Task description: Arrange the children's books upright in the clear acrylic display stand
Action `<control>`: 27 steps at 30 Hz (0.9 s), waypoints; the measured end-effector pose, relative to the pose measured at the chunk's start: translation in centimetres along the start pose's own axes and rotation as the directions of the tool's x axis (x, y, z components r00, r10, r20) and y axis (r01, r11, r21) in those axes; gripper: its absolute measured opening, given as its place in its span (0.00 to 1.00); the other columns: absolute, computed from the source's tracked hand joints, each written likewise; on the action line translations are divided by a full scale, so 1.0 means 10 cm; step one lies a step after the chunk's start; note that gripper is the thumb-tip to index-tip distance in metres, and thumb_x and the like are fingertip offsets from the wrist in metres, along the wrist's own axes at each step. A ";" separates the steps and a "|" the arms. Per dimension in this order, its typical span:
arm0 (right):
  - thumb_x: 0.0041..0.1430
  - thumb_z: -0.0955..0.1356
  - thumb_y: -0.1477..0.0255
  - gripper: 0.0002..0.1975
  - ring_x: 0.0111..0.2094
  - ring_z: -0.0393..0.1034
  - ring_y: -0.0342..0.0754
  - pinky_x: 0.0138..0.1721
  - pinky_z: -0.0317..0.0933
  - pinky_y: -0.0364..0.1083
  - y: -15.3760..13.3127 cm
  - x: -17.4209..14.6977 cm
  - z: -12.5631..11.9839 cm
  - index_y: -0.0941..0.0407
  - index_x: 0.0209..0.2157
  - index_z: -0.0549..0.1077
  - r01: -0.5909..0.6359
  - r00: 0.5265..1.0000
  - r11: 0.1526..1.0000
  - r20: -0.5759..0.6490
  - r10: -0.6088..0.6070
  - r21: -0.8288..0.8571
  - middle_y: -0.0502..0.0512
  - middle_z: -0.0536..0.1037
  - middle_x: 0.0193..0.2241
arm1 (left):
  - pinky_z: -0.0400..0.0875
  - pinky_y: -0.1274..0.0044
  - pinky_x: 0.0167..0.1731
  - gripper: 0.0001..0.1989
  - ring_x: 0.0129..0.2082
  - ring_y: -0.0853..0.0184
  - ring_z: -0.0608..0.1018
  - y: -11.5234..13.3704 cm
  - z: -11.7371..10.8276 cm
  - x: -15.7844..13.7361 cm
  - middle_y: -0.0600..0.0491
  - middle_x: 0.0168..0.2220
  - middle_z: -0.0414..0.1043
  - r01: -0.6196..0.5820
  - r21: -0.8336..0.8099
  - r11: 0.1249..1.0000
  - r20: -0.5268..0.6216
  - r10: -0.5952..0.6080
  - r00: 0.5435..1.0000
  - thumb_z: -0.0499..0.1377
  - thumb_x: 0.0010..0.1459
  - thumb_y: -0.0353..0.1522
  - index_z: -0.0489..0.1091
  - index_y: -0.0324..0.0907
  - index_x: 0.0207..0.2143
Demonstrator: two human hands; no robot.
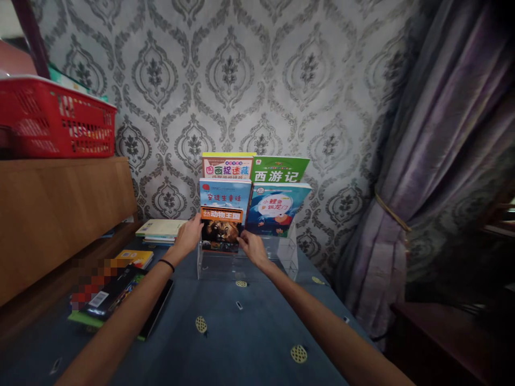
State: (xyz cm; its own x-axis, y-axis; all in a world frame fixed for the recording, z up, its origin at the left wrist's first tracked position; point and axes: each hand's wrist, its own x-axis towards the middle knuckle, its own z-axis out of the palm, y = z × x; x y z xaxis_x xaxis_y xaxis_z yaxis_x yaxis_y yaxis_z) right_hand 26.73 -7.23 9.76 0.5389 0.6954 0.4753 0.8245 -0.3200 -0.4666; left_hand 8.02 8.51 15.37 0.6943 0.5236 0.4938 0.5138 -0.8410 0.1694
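Observation:
My left hand (190, 236) and my right hand (252, 247) grip the two sides of a book with a lion on its cover (222, 230). The book stands upright at the front left of a clear stepped display rack (257, 262). Behind it, a light blue book (225, 192) is partly covered. To the right stands a teal book with a red fish (277, 209). On the top tier are a pink-brown book (227, 167) and a green book (281, 169), their lower parts hidden.
Several books, a black one (116, 289) among them, lie stacked at the left of the blue cloth (241, 343). A pale pile of books (161, 228) lies farther back. A wooden cabinet (68, 214) bears a red basket (56, 118). A purple curtain (378, 268) hangs at right.

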 end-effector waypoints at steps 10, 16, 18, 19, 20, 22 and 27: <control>0.61 0.67 0.73 0.04 0.29 0.70 0.47 0.30 0.50 0.42 -0.01 -0.02 0.02 0.55 0.32 0.73 -0.029 0.999 1.000 0.026 0.029 -0.006 0.53 0.79 0.28 | 0.68 0.74 0.35 0.12 0.44 0.56 0.81 0.02 -0.03 -0.03 0.40 0.43 0.78 0.001 0.088 0.996 0.053 -0.006 0.999 0.46 0.70 0.33 0.61 0.38 0.52; 0.60 0.67 0.72 0.04 0.28 0.69 0.46 0.29 0.52 0.42 -0.01 -0.02 0.00 0.54 0.31 0.73 -0.022 0.999 0.999 0.031 0.021 0.025 0.52 0.77 0.25 | 0.68 0.74 0.36 0.12 0.44 0.56 0.81 0.04 -0.05 -0.06 0.41 0.44 0.78 0.012 0.092 0.996 0.061 -0.017 0.998 0.45 0.70 0.33 0.60 0.38 0.52; 0.60 0.67 0.71 0.05 0.27 0.69 0.46 0.29 0.52 0.42 -0.01 -0.02 -0.01 0.54 0.31 0.73 -0.017 1.000 0.999 0.027 0.016 0.037 0.51 0.77 0.25 | 0.68 0.73 0.37 0.12 0.45 0.56 0.81 0.04 -0.06 -0.07 0.41 0.44 0.78 0.017 0.094 0.995 0.064 -0.023 0.998 0.45 0.70 0.33 0.60 0.38 0.52; 0.60 0.67 0.71 0.05 0.27 0.69 0.46 0.29 0.52 0.42 -0.01 -0.02 -0.01 0.54 0.30 0.73 -0.014 1.000 0.999 0.024 0.013 0.042 0.51 0.76 0.24 | 0.68 0.73 0.37 0.12 0.45 0.56 0.81 0.05 -0.07 -0.07 0.41 0.44 0.78 0.019 0.094 0.995 0.066 -0.025 0.997 0.45 0.70 0.33 0.60 0.38 0.52; 0.60 0.67 0.71 0.05 0.27 0.69 0.46 0.29 0.52 0.42 -0.01 -0.02 -0.01 0.54 0.30 0.73 -0.011 1.000 0.999 0.022 0.010 0.047 0.51 0.76 0.24 | 0.69 0.73 0.37 0.12 0.45 0.56 0.81 0.05 -0.07 -0.07 0.41 0.44 0.78 0.020 0.092 0.996 0.069 -0.026 0.997 0.45 0.70 0.33 0.60 0.38 0.52; 0.60 0.66 0.71 0.06 0.27 0.69 0.47 0.29 0.53 0.42 -0.01 -0.03 -0.02 0.54 0.29 0.73 -0.006 1.000 0.998 0.017 0.005 0.057 0.51 0.76 0.24 | 0.69 0.72 0.38 0.13 0.45 0.55 0.81 0.05 -0.08 -0.07 0.40 0.44 0.78 0.020 0.087 0.996 0.075 -0.027 0.997 0.46 0.70 0.33 0.60 0.38 0.52; 0.61 0.66 0.70 0.07 0.27 0.69 0.47 0.30 0.54 0.43 -0.01 -0.03 -0.03 0.54 0.30 0.74 0.011 1.000 0.996 0.004 -0.011 0.084 0.52 0.77 0.25 | 0.69 0.71 0.38 0.14 0.45 0.54 0.81 0.05 -0.09 -0.07 0.39 0.45 0.77 0.027 0.068 0.997 0.076 -0.032 0.997 0.46 0.70 0.33 0.60 0.38 0.54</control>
State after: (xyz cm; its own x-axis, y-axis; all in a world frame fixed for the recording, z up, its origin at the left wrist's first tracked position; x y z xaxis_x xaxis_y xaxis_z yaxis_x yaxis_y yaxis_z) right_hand 26.51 -7.65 9.90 0.5287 0.7018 0.4774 0.8129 -0.2569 -0.5226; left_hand 7.32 7.60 15.84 0.7138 0.5588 0.4223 0.5653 -0.8155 0.1236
